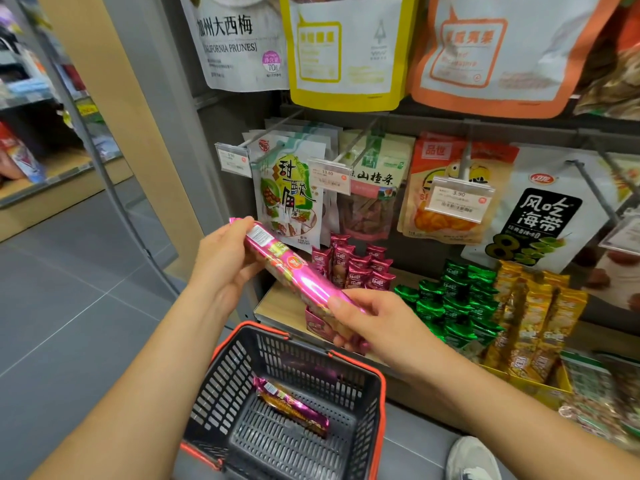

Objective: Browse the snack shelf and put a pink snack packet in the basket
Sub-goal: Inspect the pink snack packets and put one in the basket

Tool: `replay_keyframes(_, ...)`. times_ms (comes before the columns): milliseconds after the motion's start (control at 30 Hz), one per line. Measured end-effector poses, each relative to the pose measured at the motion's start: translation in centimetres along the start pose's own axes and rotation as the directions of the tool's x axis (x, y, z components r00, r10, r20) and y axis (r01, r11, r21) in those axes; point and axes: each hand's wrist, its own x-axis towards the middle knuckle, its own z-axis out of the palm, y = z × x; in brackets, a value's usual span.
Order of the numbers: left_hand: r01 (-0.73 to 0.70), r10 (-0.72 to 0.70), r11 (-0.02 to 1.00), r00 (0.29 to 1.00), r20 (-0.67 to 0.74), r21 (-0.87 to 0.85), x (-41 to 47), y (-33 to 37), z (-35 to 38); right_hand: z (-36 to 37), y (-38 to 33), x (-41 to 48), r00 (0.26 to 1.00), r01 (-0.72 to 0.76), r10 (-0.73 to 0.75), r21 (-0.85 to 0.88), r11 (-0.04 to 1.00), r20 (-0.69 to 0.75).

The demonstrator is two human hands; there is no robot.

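At 6 o'clock the frame's bottom edge cuts off your basket (pixel 221 386). A dark pink packet (pixel 291 405) lies inside, its label unreadable. Above it, your left hand (pixel 221 258) grips the upper end of the long, glossy pink snack packet (pixel 294 271). Your right hand (pixel 367 320) pinches and hides the lower end. It tilts from 10 to 4 o'clock before the shelf (pixel 273 306).

White hanging pouch (pixel 235 39), top left: I read "加州大西梅", "CALIFORNIA PRUNES", "70g". White-green foil pouch (pixel 291 199): "甜酸角". Green-white pouch (pixel 375 178): "山楂条". Clear plastic price tag (pixel 329 176) beside it: "13.80". Orange pouch (pixel 436 150): "品世". Price tag on its hook (pixel 459 199): "3.90". White pouch with black label (pixel 543 216): "风吃海带", big "8". Small print too blurred for me.
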Motion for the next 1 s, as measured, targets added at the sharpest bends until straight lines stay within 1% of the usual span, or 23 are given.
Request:
replay_keyframes(67,0.002,-0.003,1.000,0.999,-0.047,-0.022,0.3,-0.1,-0.1,-0.3,-0.2,0.0,0.996,-0.093,0.093,0.120,0.988,0.005)
replay_keyframes(100,0.000,-0.001,1.000,0.998,-0.061,-0.025,0.4,-0.1,-0.2,-0.5,-0.3,0.1,0.991,-0.137,0.137,0.147,0.980,0.009)
replay_keyframes(167,-0.011,0.009,1.000,0.997,-0.078,-0.024,0.4,-0.1,-0.2,-0.7,-0.4,0.1,0.977,-0.212,0.209,0.151,0.966,0.038)
replay_keyframes(267,-0.033,0.031,0.999,0.994,-0.101,-0.019,0.5,-0.3,-0.1,-0.7,-0.5,0.1,0.957,-0.286,0.275,0.144,0.947,0.093)
replay_keyframes(533,-0.059,0.046,0.995,0.988,-0.150,-0.079,0.8,-0.3,-0.4,-1.1,-0.6,0.1,0.934,-0.351,0.335,0.140,0.926,0.124)
replay_keyframes(600,-0.062,0.046,0.993,0.987,-0.152,-0.104,0.7,-0.2,-0.3,-1.2,-0.8,0.1,0.929,-0.366,0.352,0.144,0.919,0.113)
replay_keyframes(667,-0.054,0.032,0.989,0.988,-0.148,-0.141,0.7,-0.3,-0.3,-1.1,-0.9,0.0,0.932,-0.362,0.355,0.139,0.922,0.068)
replay_keyframes(767,-0.021,0.005,0.977,0.997,-0.078,-0.212,0.8,-0.2,-0.4,-0.9,-0.8,-0.3,0.954,-0.289,0.297,0.127,0.949,-0.049)
replay_keyframes(900,0.046,-0.017,0.955,0.995,0.101,-0.294,0.2,-0.3,-0.4,-0.7,-1.0,-0.5,0.955,-0.200,0.234,0.187,0.962,-0.180)
replay_keyframes(967,0.085,-0.025,0.957,0.977,0.214,-0.276,-0.5,-0.7,0.0,-0.9,-1.2,-0.6,0.946,-0.179,0.232,0.229,0.957,-0.227)
replay_keyframes(1000,0.104,-0.038,0.965,0.964,0.264,-0.241,-0.9,-0.9,0.3,-0.9,-1.3,-0.7,0.943,-0.168,0.226,0.238,0.957,-0.242)
